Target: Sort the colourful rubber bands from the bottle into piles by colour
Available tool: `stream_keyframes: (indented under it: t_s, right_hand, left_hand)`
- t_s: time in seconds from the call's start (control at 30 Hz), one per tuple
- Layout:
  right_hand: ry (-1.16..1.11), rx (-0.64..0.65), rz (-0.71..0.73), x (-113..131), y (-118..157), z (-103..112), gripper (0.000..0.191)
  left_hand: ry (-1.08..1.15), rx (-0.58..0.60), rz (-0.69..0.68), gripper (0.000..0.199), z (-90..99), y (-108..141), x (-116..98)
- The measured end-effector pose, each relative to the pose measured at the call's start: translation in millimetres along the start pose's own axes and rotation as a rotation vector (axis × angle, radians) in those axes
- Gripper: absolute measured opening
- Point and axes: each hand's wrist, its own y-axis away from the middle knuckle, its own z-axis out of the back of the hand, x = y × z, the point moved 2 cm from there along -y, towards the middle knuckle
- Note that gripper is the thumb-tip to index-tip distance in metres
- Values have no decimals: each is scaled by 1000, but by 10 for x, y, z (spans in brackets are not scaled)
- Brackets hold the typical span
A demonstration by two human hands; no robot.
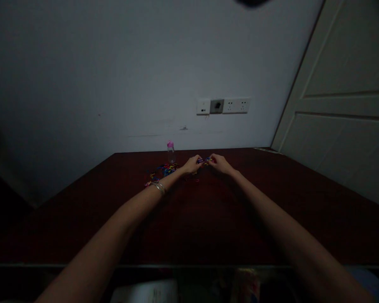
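Note:
Near the back of the dark red table, my left hand [192, 164] has its fingers closed around some small colourful pieces [200, 160]. Just to its right, my right hand [220, 163] is closed on more small colourful pieces [210, 160]; their exact shape is too small to tell. The two hands are close together with a few pieces between them. A loose pile of small multicoloured pieces [168, 170] lies left of my left hand, partly behind the wrist and forearm. Some pieces lie near the bracelet on my left wrist.
A clear bottle with a pink cap [171, 153] stands behind the pile, near the wall. The dark red table [196, 227] reaches the wall, which has sockets [236, 105]. A panelled door [344, 101] is at the right. Below the front edge are a white object [145, 292] and other items.

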Motion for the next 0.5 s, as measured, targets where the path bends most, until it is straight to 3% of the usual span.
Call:
stream_keyframes:
  t_s: [0.2, 0.5]
  right_hand:
    - [6, 151, -13, -6, 54, 122, 24]
    - [-14, 226, -72, 101, -6, 259, 40]
  left_hand:
    - [44, 75, -76, 31, -83, 32, -111]
    - [150, 22, -34, 42, 99, 24, 2]
